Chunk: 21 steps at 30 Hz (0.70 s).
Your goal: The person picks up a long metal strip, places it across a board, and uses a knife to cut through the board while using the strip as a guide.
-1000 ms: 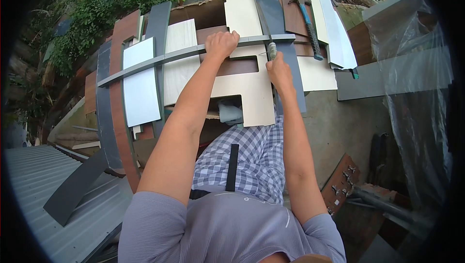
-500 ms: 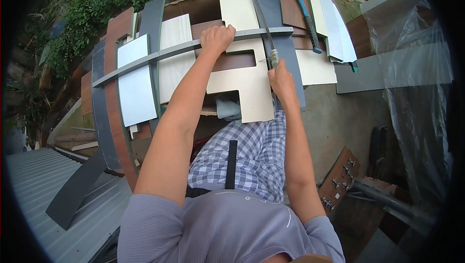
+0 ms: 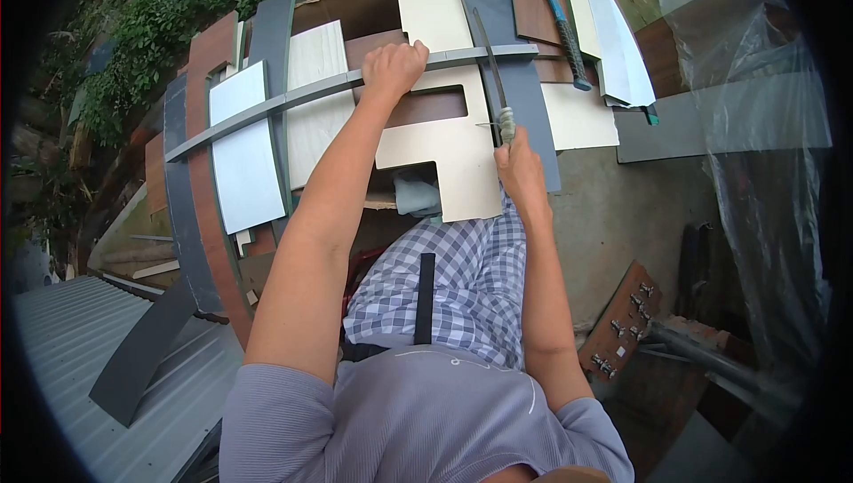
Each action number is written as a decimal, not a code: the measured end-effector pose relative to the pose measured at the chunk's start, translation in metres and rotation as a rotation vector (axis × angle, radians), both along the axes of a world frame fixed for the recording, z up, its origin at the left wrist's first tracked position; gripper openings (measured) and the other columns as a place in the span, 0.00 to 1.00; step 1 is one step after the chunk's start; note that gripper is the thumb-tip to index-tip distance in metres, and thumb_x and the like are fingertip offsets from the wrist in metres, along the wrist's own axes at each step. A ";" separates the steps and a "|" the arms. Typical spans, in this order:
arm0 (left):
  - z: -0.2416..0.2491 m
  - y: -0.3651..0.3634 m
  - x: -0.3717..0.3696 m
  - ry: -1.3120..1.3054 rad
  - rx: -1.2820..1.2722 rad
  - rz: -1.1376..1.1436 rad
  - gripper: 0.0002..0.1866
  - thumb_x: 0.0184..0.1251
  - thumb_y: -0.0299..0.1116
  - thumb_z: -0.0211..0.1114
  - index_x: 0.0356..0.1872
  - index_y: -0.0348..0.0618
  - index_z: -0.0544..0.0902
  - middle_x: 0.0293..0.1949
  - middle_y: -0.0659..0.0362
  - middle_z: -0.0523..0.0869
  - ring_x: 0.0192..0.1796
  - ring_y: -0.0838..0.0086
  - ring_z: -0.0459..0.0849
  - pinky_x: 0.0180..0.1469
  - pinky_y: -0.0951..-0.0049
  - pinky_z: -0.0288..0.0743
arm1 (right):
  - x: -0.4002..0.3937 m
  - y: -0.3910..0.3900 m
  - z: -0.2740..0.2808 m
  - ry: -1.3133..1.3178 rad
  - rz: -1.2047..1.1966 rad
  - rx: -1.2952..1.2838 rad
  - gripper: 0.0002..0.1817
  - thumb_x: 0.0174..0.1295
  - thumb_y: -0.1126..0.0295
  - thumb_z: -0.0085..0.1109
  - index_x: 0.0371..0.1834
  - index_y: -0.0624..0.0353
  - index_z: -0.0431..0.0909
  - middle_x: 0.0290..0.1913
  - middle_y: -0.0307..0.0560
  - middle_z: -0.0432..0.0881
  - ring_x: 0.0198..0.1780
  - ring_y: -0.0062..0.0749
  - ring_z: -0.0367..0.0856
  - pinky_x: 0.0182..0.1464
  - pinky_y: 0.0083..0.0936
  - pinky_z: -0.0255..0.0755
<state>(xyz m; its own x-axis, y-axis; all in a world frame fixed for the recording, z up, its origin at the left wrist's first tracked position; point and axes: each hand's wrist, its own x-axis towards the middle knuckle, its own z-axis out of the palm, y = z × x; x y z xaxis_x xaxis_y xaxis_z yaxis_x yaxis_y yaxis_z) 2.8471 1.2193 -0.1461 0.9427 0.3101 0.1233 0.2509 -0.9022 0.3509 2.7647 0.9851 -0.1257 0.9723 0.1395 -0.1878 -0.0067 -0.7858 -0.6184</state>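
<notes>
The left hand (image 3: 395, 70) clenches its fingers over the grey bar (image 3: 240, 117) lying across the boards (image 3: 318, 132), apparently to steady it, while the right hand (image 3: 522, 167) grips the long-bladed tool (image 3: 507, 119), blade crossing near the bar's right end.

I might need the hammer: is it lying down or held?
Lying down: the hammer rests across boards; the left hand and right hand are away from it.
</notes>
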 end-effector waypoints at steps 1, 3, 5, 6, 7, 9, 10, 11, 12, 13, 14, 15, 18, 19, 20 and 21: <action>0.004 -0.002 0.001 0.056 0.011 0.015 0.28 0.63 0.44 0.39 0.23 0.34 0.84 0.30 0.41 0.83 0.36 0.49 0.83 0.45 0.56 0.74 | 0.003 0.001 -0.001 -0.001 0.006 0.004 0.16 0.58 0.67 0.44 0.46 0.65 0.62 0.35 0.72 0.78 0.40 0.70 0.75 0.43 0.55 0.65; 0.006 0.001 0.001 0.114 0.022 0.034 0.28 0.63 0.43 0.38 0.26 0.36 0.85 0.32 0.42 0.84 0.38 0.52 0.83 0.47 0.59 0.74 | 0.013 0.001 -0.004 0.006 0.022 -0.046 0.17 0.58 0.67 0.44 0.47 0.66 0.63 0.34 0.73 0.78 0.40 0.69 0.76 0.44 0.54 0.66; 0.005 0.002 0.006 0.081 0.014 0.050 0.28 0.64 0.44 0.38 0.27 0.36 0.85 0.32 0.42 0.84 0.39 0.52 0.83 0.47 0.59 0.73 | 0.027 0.007 -0.006 -0.010 0.029 -0.036 0.17 0.58 0.67 0.44 0.47 0.66 0.63 0.35 0.72 0.78 0.40 0.68 0.76 0.44 0.54 0.66; 0.003 0.003 0.009 0.080 0.012 0.042 0.28 0.64 0.44 0.38 0.27 0.36 0.85 0.32 0.42 0.84 0.39 0.52 0.83 0.47 0.59 0.73 | 0.035 0.008 -0.005 -0.032 0.033 -0.027 0.17 0.58 0.67 0.45 0.47 0.67 0.63 0.35 0.72 0.78 0.40 0.68 0.76 0.44 0.53 0.67; 0.002 0.006 0.012 0.071 0.003 0.044 0.28 0.64 0.44 0.37 0.27 0.36 0.85 0.33 0.42 0.84 0.39 0.51 0.83 0.48 0.59 0.73 | 0.040 0.009 -0.004 -0.036 0.024 -0.029 0.17 0.58 0.67 0.45 0.47 0.67 0.63 0.35 0.72 0.78 0.40 0.68 0.76 0.44 0.53 0.67; 0.000 0.006 0.013 0.061 -0.005 0.040 0.28 0.64 0.44 0.37 0.28 0.36 0.85 0.33 0.42 0.84 0.39 0.51 0.83 0.48 0.58 0.73 | 0.043 0.012 -0.004 -0.036 0.048 -0.060 0.16 0.57 0.67 0.46 0.46 0.67 0.64 0.35 0.72 0.78 0.41 0.66 0.77 0.45 0.52 0.67; 0.000 0.007 0.013 0.066 0.002 0.039 0.29 0.64 0.44 0.37 0.28 0.36 0.85 0.33 0.42 0.84 0.40 0.51 0.83 0.48 0.58 0.73 | 0.042 0.014 -0.004 -0.044 0.046 -0.077 0.16 0.58 0.68 0.46 0.45 0.66 0.64 0.35 0.71 0.79 0.41 0.66 0.77 0.45 0.52 0.67; 0.000 0.008 0.014 0.072 0.009 0.039 0.29 0.64 0.44 0.37 0.28 0.35 0.85 0.33 0.42 0.84 0.40 0.51 0.83 0.48 0.58 0.73 | 0.040 0.013 -0.002 -0.046 0.045 -0.076 0.16 0.58 0.68 0.46 0.45 0.66 0.64 0.35 0.71 0.79 0.41 0.66 0.77 0.45 0.52 0.67; 0.002 0.007 0.013 0.071 0.011 0.040 0.29 0.64 0.44 0.37 0.28 0.35 0.85 0.33 0.42 0.84 0.40 0.51 0.83 0.48 0.58 0.73 | 0.036 0.013 0.000 -0.044 0.050 -0.071 0.15 0.58 0.68 0.46 0.45 0.66 0.63 0.35 0.71 0.79 0.41 0.66 0.77 0.45 0.53 0.67; 0.003 0.007 0.012 0.093 0.011 0.032 0.29 0.64 0.44 0.37 0.28 0.35 0.85 0.34 0.41 0.84 0.40 0.51 0.83 0.48 0.58 0.73 | 0.031 0.014 0.002 -0.040 0.057 -0.066 0.15 0.58 0.68 0.46 0.45 0.66 0.63 0.35 0.71 0.79 0.41 0.67 0.76 0.45 0.53 0.67; 0.004 0.006 0.010 0.118 0.010 0.024 0.29 0.64 0.44 0.37 0.28 0.35 0.85 0.34 0.41 0.84 0.40 0.51 0.83 0.48 0.58 0.73 | 0.026 0.012 0.002 -0.037 0.060 -0.063 0.15 0.58 0.68 0.46 0.45 0.66 0.63 0.35 0.71 0.79 0.41 0.67 0.76 0.45 0.53 0.67; 0.005 0.006 0.010 0.121 0.012 0.030 0.29 0.64 0.44 0.37 0.28 0.35 0.85 0.34 0.41 0.84 0.40 0.51 0.83 0.48 0.58 0.73 | 0.020 0.007 0.002 -0.014 0.050 -0.049 0.15 0.58 0.68 0.45 0.45 0.66 0.63 0.35 0.71 0.79 0.41 0.67 0.76 0.45 0.53 0.67; 0.004 0.006 0.008 0.123 0.003 0.031 0.28 0.64 0.44 0.38 0.27 0.35 0.85 0.33 0.41 0.84 0.39 0.51 0.83 0.48 0.58 0.73 | 0.002 -0.001 0.006 0.022 0.034 -0.046 0.15 0.58 0.68 0.45 0.46 0.66 0.63 0.35 0.71 0.78 0.41 0.67 0.76 0.44 0.53 0.67; 0.003 0.006 0.008 0.097 0.007 0.023 0.28 0.64 0.44 0.38 0.26 0.34 0.85 0.32 0.41 0.84 0.39 0.51 0.83 0.47 0.58 0.73 | -0.002 -0.003 0.006 0.035 0.020 -0.058 0.16 0.58 0.68 0.45 0.46 0.66 0.63 0.35 0.71 0.78 0.41 0.68 0.76 0.44 0.53 0.67; 0.003 0.006 0.008 0.071 0.011 0.015 0.28 0.64 0.44 0.38 0.26 0.34 0.85 0.32 0.41 0.84 0.38 0.50 0.83 0.47 0.58 0.74 | -0.001 -0.004 0.005 0.040 0.022 -0.061 0.16 0.58 0.68 0.45 0.46 0.66 0.63 0.35 0.71 0.78 0.41 0.68 0.76 0.44 0.53 0.67; 0.000 0.006 0.008 0.075 0.011 0.016 0.28 0.64 0.44 0.38 0.26 0.34 0.85 0.32 0.41 0.84 0.38 0.50 0.83 0.47 0.58 0.74 | 0.002 -0.005 0.004 0.039 0.022 -0.061 0.16 0.58 0.68 0.45 0.46 0.66 0.63 0.35 0.71 0.78 0.40 0.68 0.76 0.44 0.53 0.67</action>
<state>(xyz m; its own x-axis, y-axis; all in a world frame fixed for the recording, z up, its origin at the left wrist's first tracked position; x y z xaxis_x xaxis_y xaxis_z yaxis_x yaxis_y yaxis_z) 2.8549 1.2254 -0.1461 0.9442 0.3244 0.0563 0.2906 -0.9013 0.3212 2.7671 0.9804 -0.1215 0.9608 0.1479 -0.2344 -0.0123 -0.8221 -0.5692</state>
